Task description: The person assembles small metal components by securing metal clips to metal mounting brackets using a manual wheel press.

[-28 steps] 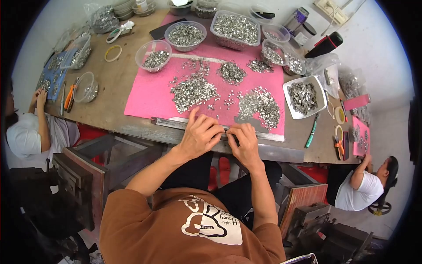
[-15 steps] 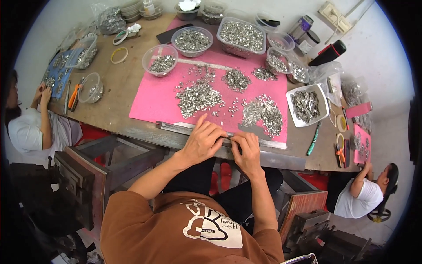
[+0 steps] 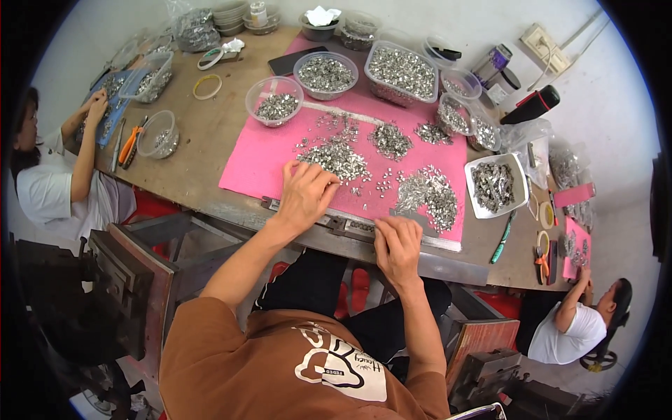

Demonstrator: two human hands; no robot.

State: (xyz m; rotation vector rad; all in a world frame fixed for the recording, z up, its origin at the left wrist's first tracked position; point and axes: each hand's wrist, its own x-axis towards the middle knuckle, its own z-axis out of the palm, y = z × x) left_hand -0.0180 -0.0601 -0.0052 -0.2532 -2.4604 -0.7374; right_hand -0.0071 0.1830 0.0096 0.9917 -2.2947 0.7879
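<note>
The left hand [image 3: 306,194], its grip loosely curled, is beside a pile of silver pieces [image 3: 339,162] at its 1 o'clock; I cannot tell if it pinches any. At its 4 o'clock, the right hand [image 3: 399,246] bends over the metal bar [image 3: 360,227] on the bench [image 3: 199,126]; its grip is hidden.
</note>
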